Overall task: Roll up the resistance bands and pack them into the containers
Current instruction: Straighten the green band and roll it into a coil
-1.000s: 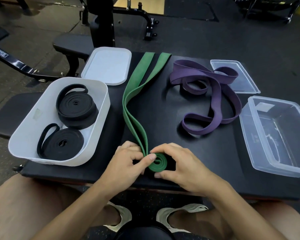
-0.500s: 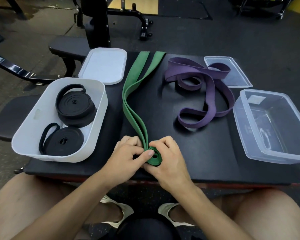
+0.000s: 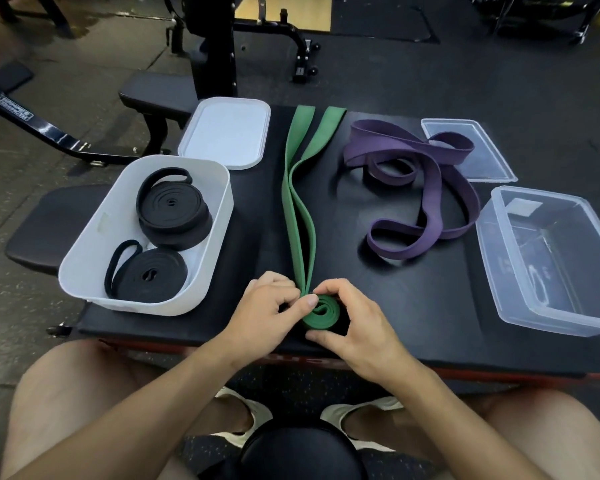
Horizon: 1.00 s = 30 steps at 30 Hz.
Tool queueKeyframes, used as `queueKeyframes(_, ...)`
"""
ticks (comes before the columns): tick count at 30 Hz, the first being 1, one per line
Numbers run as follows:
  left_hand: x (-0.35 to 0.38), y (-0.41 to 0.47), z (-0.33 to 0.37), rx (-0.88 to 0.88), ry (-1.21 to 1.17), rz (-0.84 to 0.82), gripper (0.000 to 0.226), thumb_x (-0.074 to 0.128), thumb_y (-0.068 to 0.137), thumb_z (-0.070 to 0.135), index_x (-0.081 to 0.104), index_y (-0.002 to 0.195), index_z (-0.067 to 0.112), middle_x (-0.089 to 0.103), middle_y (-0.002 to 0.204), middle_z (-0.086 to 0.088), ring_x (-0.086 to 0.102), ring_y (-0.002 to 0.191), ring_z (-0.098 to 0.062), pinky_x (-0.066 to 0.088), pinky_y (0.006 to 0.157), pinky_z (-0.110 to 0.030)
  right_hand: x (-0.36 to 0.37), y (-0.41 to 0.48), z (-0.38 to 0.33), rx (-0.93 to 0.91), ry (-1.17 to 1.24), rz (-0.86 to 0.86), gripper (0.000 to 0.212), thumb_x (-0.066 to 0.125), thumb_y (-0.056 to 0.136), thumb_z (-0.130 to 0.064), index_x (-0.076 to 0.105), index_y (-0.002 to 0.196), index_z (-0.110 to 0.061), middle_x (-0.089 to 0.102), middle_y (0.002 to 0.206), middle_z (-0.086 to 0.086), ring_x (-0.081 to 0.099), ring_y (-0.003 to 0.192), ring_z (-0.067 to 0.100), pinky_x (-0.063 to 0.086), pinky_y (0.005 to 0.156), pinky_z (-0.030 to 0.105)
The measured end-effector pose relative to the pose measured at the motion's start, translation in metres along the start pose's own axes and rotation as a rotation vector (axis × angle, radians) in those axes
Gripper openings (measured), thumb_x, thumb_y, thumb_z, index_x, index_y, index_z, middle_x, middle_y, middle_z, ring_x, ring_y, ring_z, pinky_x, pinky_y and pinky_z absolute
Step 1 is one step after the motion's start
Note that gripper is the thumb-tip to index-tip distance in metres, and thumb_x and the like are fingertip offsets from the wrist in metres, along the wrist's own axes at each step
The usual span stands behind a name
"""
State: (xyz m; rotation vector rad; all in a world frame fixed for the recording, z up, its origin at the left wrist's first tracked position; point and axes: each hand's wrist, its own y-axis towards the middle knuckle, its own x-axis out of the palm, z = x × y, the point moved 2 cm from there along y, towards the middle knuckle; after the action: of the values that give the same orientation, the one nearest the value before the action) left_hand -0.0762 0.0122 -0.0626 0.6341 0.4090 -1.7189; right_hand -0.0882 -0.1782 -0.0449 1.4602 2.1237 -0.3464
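A green resistance band (image 3: 300, 209) lies lengthwise down the middle of the black table (image 3: 413, 306), its near end wound into a small coil at the front edge. My left hand (image 3: 267, 310) pinches the coil from the left, thumb on top. My right hand (image 3: 354, 320) curls round the coil from the right. A purple band (image 3: 430, 188) lies loose and tangled to the right. Two rolled black bands (image 3: 172, 209) sit in the white container (image 3: 90, 258) on the left. A clear empty container (image 3: 499, 271) stands at the right.
A white lid (image 3: 226, 133) lies behind the white container and a clear lid (image 3: 492, 168) lies partly under the purple band. Weight benches and a rack stand on the gym floor beyond the table. My knees and shoes show below the front edge.
The green coil has grown slightly as both hands turned it. My right hand has shifted round to the coil's right side, leaving its top visible.
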Motion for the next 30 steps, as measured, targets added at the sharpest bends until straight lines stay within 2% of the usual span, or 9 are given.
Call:
queueKeyframes(3,0.002,-0.001,-0.001,-0.004,0.008,0.006,0.062,0.044,0.094,0.064,0.050,0.062,0.012,0.052,0.070,-0.001,0.051,0.106,-0.010,0.030,0.098,-0.026,0.013,-0.004,-0.002,-0.032,-0.067,0.086,0.054,0.087,0.077,-0.032,0.051,0.117,-0.033,0.054,0.111,-0.021,0.056,0.107,0.008,0.048,0.091,0.029)
queueKeyframes(7,0.005,-0.002,-0.004,-0.019,-0.036,0.040,0.060,0.046,0.093,0.062,0.049,0.058,0.013,0.050,0.066,0.008,0.052,0.104,-0.009,0.026,0.095,-0.018,0.025,-0.002,-0.004,0.114,-0.177,0.299,0.065,0.086,0.061,-0.063,0.043,0.099,-0.033,0.043,0.098,-0.018,0.050,0.091,0.005,0.043,0.071,0.019)
queueKeyframes(10,0.007,-0.001,-0.005,-0.015,-0.044,0.061,0.061,0.048,0.093,0.062,0.051,0.057,0.013,0.046,0.063,0.010,0.052,0.103,-0.010,0.025,0.095,-0.016,0.026,-0.001,-0.002,0.136,-0.163,0.321,0.057,0.088,0.062,-0.058,0.046,0.089,-0.031,0.049,0.088,-0.015,0.052,0.084,0.007,0.041,0.066,0.020)
queueKeyframes(13,0.006,-0.002,-0.005,0.006,-0.033,0.078,0.063,0.049,0.093,0.064,0.052,0.055,0.015,0.046,0.062,0.007,0.053,0.101,-0.009,0.026,0.094,-0.017,0.022,-0.001,-0.001,0.092,-0.137,0.327,0.052,0.093,0.065,-0.048,0.051,0.092,-0.031,0.053,0.090,-0.016,0.056,0.087,0.008,0.042,0.071,0.017)
queueKeyframes(18,0.002,-0.002,-0.003,-0.003,-0.086,0.048,0.068,0.046,0.094,0.067,0.053,0.053,0.014,0.050,0.059,0.000,0.056,0.097,-0.009,0.037,0.098,-0.031,0.014,-0.001,-0.003,0.036,-0.130,0.233,0.048,0.087,0.068,-0.046,0.060,0.104,-0.028,0.056,0.100,-0.019,0.057,0.096,0.008,0.044,0.083,0.020)
queueKeyframes(20,0.000,-0.001,-0.003,-0.009,-0.109,0.062,0.069,0.049,0.094,0.068,0.052,0.055,0.011,0.049,0.060,-0.001,0.056,0.091,-0.012,0.042,0.093,-0.034,0.011,0.000,-0.003,0.011,-0.134,0.179,0.048,0.086,0.071,-0.042,0.062,0.110,-0.027,0.057,0.105,-0.019,0.056,0.101,0.008,0.045,0.089,0.022)
queueKeyframes(22,-0.001,0.000,0.000,-0.010,-0.119,0.065,0.069,0.052,0.094,0.068,0.050,0.055,0.012,0.045,0.058,0.005,0.055,0.087,-0.013,0.041,0.089,-0.032,0.009,0.000,-0.004,-0.014,-0.143,0.132,0.050,0.086,0.074,-0.038,0.063,0.116,-0.024,0.057,0.110,-0.018,0.056,0.106,0.007,0.044,0.095,0.023)
queueKeyframes(25,0.001,-0.002,0.002,0.007,-0.048,0.071,0.063,0.048,0.094,0.071,0.043,0.054,0.023,0.047,0.062,0.012,0.054,0.093,-0.008,0.035,0.092,-0.025,0.004,0.001,-0.006,-0.052,-0.195,0.037,0.053,0.084,0.078,-0.033,0.060,0.124,-0.024,0.056,0.117,-0.016,0.054,0.111,0.010,0.044,0.100,0.027)
queueKeyframes(30,0.002,0.000,-0.004,0.050,0.035,0.056,0.061,0.040,0.097,0.067,0.040,0.055,0.023,0.042,0.061,0.010,0.052,0.094,-0.003,0.035,0.090,-0.028,-0.018,0.017,-0.018,-0.116,-0.371,-0.225,0.062,0.082,0.085,-0.029,0.052,0.140,-0.022,0.054,0.129,-0.010,0.051,0.119,0.012,0.041,0.106,0.027)
